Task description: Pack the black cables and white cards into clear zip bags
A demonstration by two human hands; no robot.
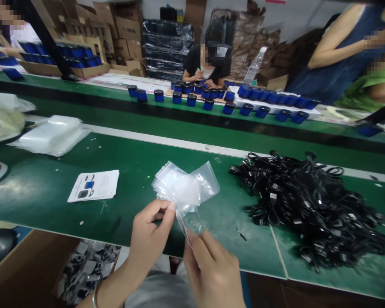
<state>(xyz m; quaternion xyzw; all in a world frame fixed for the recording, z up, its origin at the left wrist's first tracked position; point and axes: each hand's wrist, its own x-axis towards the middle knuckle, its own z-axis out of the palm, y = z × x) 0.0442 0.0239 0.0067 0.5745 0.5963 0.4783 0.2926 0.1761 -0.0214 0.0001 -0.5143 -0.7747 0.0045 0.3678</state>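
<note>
My left hand [149,235] pinches the top edge of a small clear plastic bag [188,220] just above the near edge of the green table [51,192]. My right hand [211,267] grips the same bag from below, fingers closed on it. Right behind the hands lies a loose stack of clear plastic bags [186,184]. A big heap of coiled black cables [311,205] covers the table to the right. A small stack of printed leaflets [94,185] lies to the left.
A thick pile of plastic sheets [51,134] sits at the far left. Several blue round jars [218,100] line the far side, where other people work. A cardboard box [35,265] with bagged items stands below the table edge at the left.
</note>
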